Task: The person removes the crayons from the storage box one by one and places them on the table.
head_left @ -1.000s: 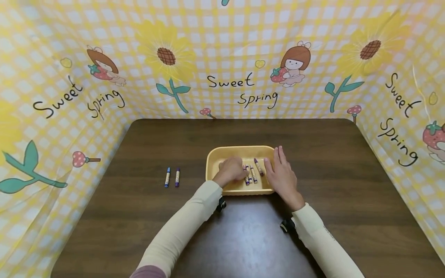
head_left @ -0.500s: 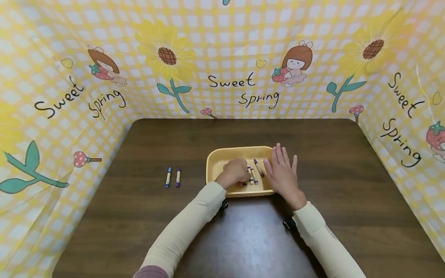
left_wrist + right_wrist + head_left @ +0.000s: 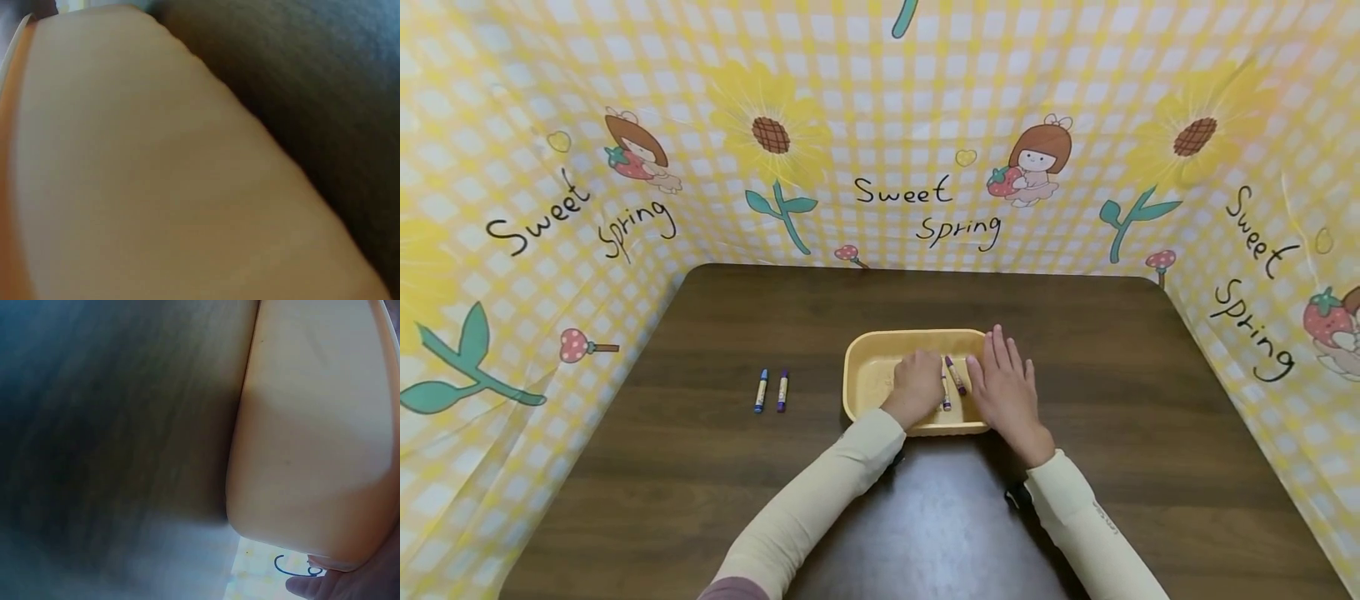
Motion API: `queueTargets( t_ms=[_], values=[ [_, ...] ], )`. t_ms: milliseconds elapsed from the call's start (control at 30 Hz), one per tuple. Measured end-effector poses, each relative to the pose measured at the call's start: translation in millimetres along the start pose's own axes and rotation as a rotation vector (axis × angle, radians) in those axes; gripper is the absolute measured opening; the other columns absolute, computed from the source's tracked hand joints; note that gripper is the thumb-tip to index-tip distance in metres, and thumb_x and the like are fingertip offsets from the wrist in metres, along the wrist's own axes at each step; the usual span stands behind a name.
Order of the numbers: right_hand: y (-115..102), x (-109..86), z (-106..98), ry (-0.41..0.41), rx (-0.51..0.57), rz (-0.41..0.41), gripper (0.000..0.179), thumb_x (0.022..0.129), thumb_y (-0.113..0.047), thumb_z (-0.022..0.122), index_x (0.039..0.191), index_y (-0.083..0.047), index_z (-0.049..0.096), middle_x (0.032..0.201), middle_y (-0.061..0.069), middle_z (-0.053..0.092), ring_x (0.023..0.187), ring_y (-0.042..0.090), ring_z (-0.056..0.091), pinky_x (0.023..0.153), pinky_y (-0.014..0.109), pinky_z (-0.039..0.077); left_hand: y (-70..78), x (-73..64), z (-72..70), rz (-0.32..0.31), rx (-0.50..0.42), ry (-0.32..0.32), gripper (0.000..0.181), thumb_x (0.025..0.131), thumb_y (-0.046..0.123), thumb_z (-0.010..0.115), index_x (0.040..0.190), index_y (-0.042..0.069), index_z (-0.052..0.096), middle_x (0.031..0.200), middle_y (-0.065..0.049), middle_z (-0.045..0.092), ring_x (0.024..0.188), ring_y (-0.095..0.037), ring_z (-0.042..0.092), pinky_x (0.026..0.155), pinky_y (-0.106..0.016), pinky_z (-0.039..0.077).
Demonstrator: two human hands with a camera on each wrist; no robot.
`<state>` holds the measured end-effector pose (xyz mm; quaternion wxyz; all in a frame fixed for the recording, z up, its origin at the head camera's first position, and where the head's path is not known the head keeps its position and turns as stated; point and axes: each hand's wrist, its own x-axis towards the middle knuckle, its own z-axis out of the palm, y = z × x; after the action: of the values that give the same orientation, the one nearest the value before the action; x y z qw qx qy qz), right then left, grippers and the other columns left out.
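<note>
In the head view, a pale yellow tray (image 3: 868, 362) sits on the table. My left hand (image 3: 916, 387) reaches down inside it, back upward and fingers bent; its fingertips are hidden, so a hold on a crayon cannot be told. Just to its right lie a paper-wrapped crayon (image 3: 946, 398) and a purple crayon (image 3: 956, 377). My right hand (image 3: 1009, 396) rests against the tray's right side, fingers straight. The tray's outer wall (image 3: 156, 156) fills the left wrist view. In the right wrist view, fingers (image 3: 306, 586) show by the tray wall (image 3: 306, 444).
Left of the tray, a blue crayon (image 3: 762, 390) and another purple crayon (image 3: 782, 392) lie side by side on the brown wooden table (image 3: 700, 467). A yellow checked cloth (image 3: 895, 125) printed with flowers and figures surrounds the table's back and sides.
My left hand has moved right within the tray and now covers crayons that showed before. The right hand stays at the tray's side. The head view has tilted slightly upward.
</note>
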<state>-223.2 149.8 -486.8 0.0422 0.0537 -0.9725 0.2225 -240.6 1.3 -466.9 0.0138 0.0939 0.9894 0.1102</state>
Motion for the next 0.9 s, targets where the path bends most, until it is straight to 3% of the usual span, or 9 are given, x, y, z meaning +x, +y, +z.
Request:
queueTargets(
  t_ms=[300,400,533,633,767,833,900],
  values=[
    [-3,-1.8,0,-0.010,-0.007,0.018,0.067,0.110,-0.047,0.028,0.160,-0.002,0.026,0.171,0.013,0.015,0.154,0.041,0.022,0.120,0.071,0.019,14.1,-3.9,7.1,0.029,0.179,0.110,0.008,0.089,0.011,0.070,0.086,0.015,0.076,0.082,-0.003,0.073,0.077,-0.021,0.072,0.059,-0.032,0.060],
    [-4,-2.5,0,-0.012,-0.001,0.025,0.067,0.110,-0.047,0.026,0.160,-0.003,0.025,0.171,0.013,0.015,0.154,0.042,0.022,0.119,0.071,0.020,17.7,-4.7,9.9,0.028,0.223,0.123,0.010,0.091,0.013,0.068,0.087,0.016,0.076,0.083,-0.002,0.073,0.078,-0.020,0.073,0.059,-0.031,0.060],
    [-7,-5.8,6,-0.023,0.029,0.041,0.066,0.110,-0.047,0.026,0.160,-0.004,0.025,0.171,0.013,0.013,0.153,0.042,0.023,0.119,0.071,0.021,11.0,-6.4,13.0,0.004,0.226,0.099,0.011,0.091,0.012,0.067,0.088,0.017,0.076,0.085,-0.003,0.075,0.080,-0.021,0.073,0.060,-0.032,0.060],
    [-8,-7.1,8,-0.035,0.036,0.048,0.067,0.110,-0.048,0.025,0.161,-0.004,0.023,0.171,0.013,0.010,0.153,0.043,0.024,0.118,0.071,0.023,-1.1,-6.0,8.2,-0.032,0.129,0.086,0.011,0.089,0.008,0.067,0.080,0.013,0.071,0.079,-0.004,0.072,0.075,-0.023,0.071,0.057,-0.033,0.057],
    [-7,-6.7,6,-0.039,0.036,0.053,0.069,0.110,-0.049,0.025,0.161,-0.004,0.021,0.172,0.012,0.006,0.151,0.045,0.026,0.117,0.070,0.025,-23.7,-6.6,-6.0,-0.099,-0.198,0.094,0.024,0.082,0.003,0.068,0.061,0.010,0.059,0.057,-0.001,0.057,0.054,-0.017,0.057,0.046,-0.027,0.044],
    [-6,-5.1,3,-0.039,0.039,0.047,0.069,0.110,-0.049,0.025,0.161,-0.003,0.019,0.172,0.012,0.004,0.151,0.046,0.026,0.117,0.070,0.026,-35.6,-7.9,-16.7,-0.121,-0.373,0.117,0.026,0.082,0.004,0.069,0.057,0.008,0.064,0.049,0.001,0.053,0.046,-0.012,0.049,0.044,-0.024,0.036],
    [-5,-2.8,-1,-0.033,0.040,0.037,0.070,0.110,-0.049,0.026,0.161,-0.002,0.018,0.172,0.013,0.004,0.151,0.046,0.026,0.117,0.070,0.026,-46.3,-9.5,-28.8,-0.160,-0.520,0.133,0.021,0.084,0.009,0.071,0.063,0.009,0.076,0.050,0.003,0.062,0.043,-0.005,0.052,0.044,-0.020,0.039]
  ],
)
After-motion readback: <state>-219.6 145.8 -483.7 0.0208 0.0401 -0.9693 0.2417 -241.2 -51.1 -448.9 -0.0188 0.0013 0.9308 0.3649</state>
